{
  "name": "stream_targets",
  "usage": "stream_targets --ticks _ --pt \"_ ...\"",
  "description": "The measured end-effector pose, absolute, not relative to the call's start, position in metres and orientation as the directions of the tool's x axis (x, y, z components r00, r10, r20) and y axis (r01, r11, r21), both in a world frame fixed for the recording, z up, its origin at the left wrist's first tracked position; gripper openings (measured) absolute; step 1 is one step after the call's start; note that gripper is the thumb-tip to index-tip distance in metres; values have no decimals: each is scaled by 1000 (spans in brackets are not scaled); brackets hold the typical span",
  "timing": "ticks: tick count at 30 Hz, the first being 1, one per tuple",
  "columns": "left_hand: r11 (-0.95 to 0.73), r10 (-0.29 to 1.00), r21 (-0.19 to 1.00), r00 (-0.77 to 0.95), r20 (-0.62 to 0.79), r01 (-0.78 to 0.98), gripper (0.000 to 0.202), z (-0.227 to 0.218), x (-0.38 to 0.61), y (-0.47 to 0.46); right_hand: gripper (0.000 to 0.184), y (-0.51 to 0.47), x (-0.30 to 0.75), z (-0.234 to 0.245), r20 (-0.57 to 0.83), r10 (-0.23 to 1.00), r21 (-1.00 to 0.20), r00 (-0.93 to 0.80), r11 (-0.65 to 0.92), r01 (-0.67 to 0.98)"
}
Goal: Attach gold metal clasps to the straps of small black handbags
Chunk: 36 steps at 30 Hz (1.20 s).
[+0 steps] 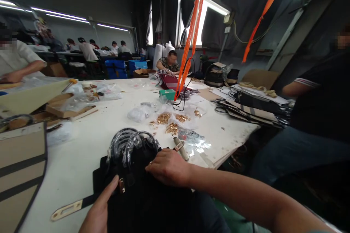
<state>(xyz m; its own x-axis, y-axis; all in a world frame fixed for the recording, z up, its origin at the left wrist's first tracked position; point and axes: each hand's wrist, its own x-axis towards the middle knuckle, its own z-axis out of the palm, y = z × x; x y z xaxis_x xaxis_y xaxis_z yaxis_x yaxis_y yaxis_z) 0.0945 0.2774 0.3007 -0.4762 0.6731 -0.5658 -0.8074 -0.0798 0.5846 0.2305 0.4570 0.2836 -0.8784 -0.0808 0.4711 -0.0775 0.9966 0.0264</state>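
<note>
A black bag [142, 193] lies at the table's near edge, over my lap. Along its left side my left hand [100, 209] grips it, the thumb on top beside a gold turn-lock plate [122, 185]. My right hand [171, 167] rests on the upper part with fingers pinched together; a speck of gold shows at the fingertips, too small to name. Plastic-wrapped handles [131, 143] loop up at the bag's far edge. A strap with a pale gold end plate [67, 210] sticks out to the left. Just past my right hand lies a pale-handled tool [181, 148].
Gold fittings [172, 128] and silver plates [199, 145] lie on plastic across the white table [109, 111]. A green box [167, 94] stands behind them. Orange strips [188, 43] hang overhead. Beige-black panels are stacked left [22, 174] and right [246, 111]. Other people sit around.
</note>
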Motion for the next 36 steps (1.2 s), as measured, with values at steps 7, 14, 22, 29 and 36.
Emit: stream_targets --ticks 7,14,22,29,36 --pt "-42 830 394 -252 -498 -918 49 274 100 265 18 444 237 257 627 -27 -126 -779 983 -135" --pt "-104 831 440 -321 -454 -892 44 264 98 262 24 458 245 254 565 28 -312 -824 933 -182" --pt "-115 818 477 -356 -452 -871 45 261 98 262 16 463 235 274 415 115 -475 -902 873 -107" --pt "-143 791 605 -458 -405 -783 47 258 102 261 12 457 243 279 405 298 -617 -864 787 -18" --pt "-128 590 987 -807 -3 -97 50 243 109 265 40 438 245 297 123 624 -956 -772 283 76"
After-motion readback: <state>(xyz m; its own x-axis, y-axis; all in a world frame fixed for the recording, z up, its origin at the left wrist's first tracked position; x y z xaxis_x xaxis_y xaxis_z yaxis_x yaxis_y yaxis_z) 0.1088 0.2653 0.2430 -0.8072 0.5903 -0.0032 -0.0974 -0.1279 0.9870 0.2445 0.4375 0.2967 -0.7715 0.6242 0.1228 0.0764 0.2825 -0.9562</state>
